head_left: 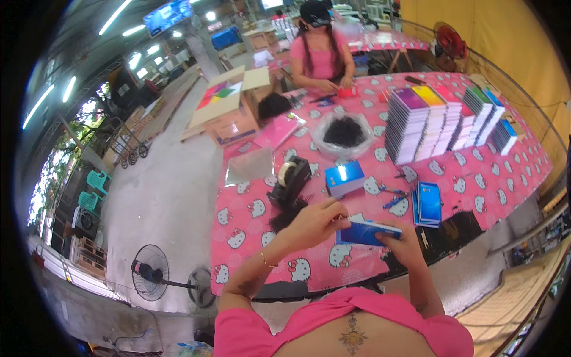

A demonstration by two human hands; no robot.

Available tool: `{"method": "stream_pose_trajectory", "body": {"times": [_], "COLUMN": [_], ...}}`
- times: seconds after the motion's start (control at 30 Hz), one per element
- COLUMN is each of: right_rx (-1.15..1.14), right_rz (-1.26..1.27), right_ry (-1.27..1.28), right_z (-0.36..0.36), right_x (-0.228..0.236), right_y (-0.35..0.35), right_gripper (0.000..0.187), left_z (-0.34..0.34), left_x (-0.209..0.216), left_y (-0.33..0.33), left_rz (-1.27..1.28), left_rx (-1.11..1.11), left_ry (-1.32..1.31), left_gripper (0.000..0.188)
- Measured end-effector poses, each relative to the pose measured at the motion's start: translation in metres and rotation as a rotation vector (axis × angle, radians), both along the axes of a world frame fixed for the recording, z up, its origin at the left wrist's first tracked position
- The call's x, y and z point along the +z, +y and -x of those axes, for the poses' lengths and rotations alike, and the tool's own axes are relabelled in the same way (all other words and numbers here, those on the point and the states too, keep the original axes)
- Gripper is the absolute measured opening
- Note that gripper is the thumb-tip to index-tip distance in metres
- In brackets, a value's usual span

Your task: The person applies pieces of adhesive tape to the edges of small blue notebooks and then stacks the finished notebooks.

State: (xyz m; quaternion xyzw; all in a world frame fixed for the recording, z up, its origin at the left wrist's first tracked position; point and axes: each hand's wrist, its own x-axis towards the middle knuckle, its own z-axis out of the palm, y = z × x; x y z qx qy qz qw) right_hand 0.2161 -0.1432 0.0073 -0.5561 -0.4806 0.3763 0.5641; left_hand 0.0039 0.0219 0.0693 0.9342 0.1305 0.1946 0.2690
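Note:
My right hand (405, 243) grips a small blue notebook (360, 234) by its right end, thumb on the cover, just above the table's near edge. At the notebook's upper left corner, the fingers of my left hand (321, 221) are pinched together; what they hold, if anything, is too small to make out. A short stack of blue notebooks (345, 179) lies just beyond. More blue notebooks (428, 203) lie in an uneven pile to the right, beside a few small blue items (394, 199). Left of the stack stands a black tape dispenser (291, 181).
Tall stacks of colored notebooks (407, 128) stand at the back right. A plastic-lined container of black strands (344, 132) sits mid-table, with clear plastic sleeves (250, 167) to its left. Across the table a co-worker (321, 56) handles a red item; an open carton (229, 119) stands beside the table.

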Motion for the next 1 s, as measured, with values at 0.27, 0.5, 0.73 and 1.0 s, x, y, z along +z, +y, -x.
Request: {"method": "stream_pose_trajectory", "body": {"times": [0.27,0.5,0.73,1.0], "right_rx": [-0.149,-0.126,-0.108,-0.112], "right_rz": [-0.030,-0.045,-0.044,-0.130], "right_ry": [0.115,0.134,0.111,-0.052], "right_z": [0.016,0.021,0.021,0.019], "right_x": [0.016,0.012,0.007,0.011], "right_y": [-0.003,0.003,0.004,0.008], "right_gripper": [0.025,0.026,0.026,0.028], "left_z": [-0.022,-0.028,-0.028,-0.028], "left_x": [-0.057,-0.039,-0.035,-0.032], "left_y": [-0.062,-0.049,-0.036,-0.046], "left_rz": [-0.662,-0.707,-0.705,-0.748], "left_rx": [0.477,0.456,0.457,0.438], "left_ry": [-0.093,-0.039,-0.057,0.047], "left_gripper": [0.082,0.083,0.089,0.084]}}
